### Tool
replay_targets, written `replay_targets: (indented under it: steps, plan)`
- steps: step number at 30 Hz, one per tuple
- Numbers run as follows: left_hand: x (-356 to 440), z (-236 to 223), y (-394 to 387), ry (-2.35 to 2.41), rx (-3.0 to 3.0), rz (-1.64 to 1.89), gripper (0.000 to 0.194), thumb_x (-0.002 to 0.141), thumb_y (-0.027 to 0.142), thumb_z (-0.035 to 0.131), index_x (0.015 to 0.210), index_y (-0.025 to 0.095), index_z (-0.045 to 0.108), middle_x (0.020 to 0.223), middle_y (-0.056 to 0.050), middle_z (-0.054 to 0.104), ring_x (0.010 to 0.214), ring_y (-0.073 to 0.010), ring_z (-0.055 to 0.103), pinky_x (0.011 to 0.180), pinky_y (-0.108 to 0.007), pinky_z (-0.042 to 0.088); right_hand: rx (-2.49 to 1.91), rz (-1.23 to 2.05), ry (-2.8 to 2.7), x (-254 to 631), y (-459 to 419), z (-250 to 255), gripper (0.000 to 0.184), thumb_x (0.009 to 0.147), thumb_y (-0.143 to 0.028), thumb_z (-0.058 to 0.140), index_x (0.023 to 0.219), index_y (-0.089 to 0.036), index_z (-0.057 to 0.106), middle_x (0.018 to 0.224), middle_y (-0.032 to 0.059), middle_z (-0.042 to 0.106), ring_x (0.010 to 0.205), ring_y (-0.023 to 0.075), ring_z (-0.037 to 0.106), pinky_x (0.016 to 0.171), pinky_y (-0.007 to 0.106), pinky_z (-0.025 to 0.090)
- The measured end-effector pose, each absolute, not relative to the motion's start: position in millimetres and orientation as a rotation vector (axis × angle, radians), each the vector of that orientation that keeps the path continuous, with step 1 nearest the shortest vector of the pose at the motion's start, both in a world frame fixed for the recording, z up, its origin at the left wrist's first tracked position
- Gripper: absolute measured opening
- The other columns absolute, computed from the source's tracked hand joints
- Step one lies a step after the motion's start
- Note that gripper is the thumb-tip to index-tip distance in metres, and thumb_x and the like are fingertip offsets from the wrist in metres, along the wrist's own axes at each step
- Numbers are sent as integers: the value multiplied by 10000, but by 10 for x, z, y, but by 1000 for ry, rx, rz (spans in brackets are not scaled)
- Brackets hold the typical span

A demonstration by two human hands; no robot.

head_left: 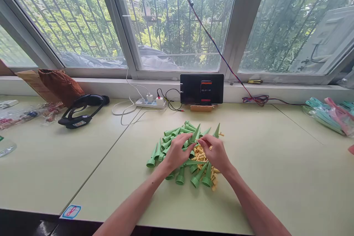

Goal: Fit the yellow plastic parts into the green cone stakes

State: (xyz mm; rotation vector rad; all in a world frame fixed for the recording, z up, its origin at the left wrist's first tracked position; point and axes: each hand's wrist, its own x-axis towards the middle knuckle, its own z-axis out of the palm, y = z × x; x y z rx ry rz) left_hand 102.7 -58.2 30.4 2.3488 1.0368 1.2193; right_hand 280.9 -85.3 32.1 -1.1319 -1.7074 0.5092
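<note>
My left hand point(178, 151) is closed around the base of a green plastic watering spike point(195, 133), its tip pointing up. Against the right side of that spike, my right hand point(214, 150) pinches with thumb and fingers; what sits in the pinch is too small to make out. Beneath both hands spreads a pile of similar green spikes point(180, 177), some standing, others lying down. Small yellow plastic pegs point(200, 155) are heaped between and below my hands, partly hidden by them. Behind my right hand stands one spike point(217, 131) with a yellow peg sticking out of its side.
A tablet showing a timer point(201, 88) stands at the back. Left of it lie a power strip point(151, 102) and cables. A black headset point(83, 110) and a brown pouch point(59, 84) are at left. Bagged teal and pink items point(332, 114) lie at far right.
</note>
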Motion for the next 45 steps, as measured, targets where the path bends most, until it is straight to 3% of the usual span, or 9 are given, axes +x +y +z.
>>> replay_targets:
  steps: [7,11,16,20,24,30,45]
  plan:
    - [1035,289,-592,970,2376,1191,302,877,206,608,1179,222,615,1090,-77,693,1022,-225,648,895,-383,542,-1188,456,-1717,2812,-833,274,398,985,-337,425,612,-205,374,544,-46,360,510,111,315,499,260,275]
    - [1040,278,-595,966,2390,1196,311,871,195,608,1181,227,616,1084,-71,693,1025,-224,646,902,-377,538,-1197,445,-1717,2803,-827,269,406,984,-331,424,606,-208,343,539,-52,327,504,106,289,495,263,259]
    - [1040,277,-599,1007,2387,1194,306,871,212,606,1177,222,611,1085,-76,690,1026,-230,643,901,-389,534,-1216,459,-1680,2795,-828,273,402,987,-358,430,619,-197,433,535,-46,371,504,110,330,494,259,284]
    - [1043,280,-589,1083,2358,1216,282,865,249,624,1144,203,622,1083,-82,697,1032,-239,644,900,-395,533,-1192,508,-1657,2794,-850,307,299,971,-370,477,761,-182,578,628,-11,534,545,125,450,523,255,368]
    - [1043,281,-574,1159,2307,1255,275,862,288,636,1120,192,634,1062,-88,713,991,-250,663,866,-405,545,-1143,558,-1634,2785,-871,350,222,941,-385,539,881,-182,608,739,29,620,591,144,529,541,262,439]
    - [1035,277,-577,1136,2321,1258,279,863,283,632,1125,188,629,1055,-90,713,984,-253,666,852,-400,548,-1124,544,-1648,2786,-859,339,218,939,-377,542,847,-189,603,742,29,621,597,146,531,548,267,450]
    - [1027,312,-589,1052,2329,1215,278,872,237,613,1147,198,627,1102,-94,699,1028,-237,655,898,-389,541,-1143,502,-1752,2803,-849,302,265,977,-298,462,737,-198,511,652,-9,504,586,139,412,552,257,323]
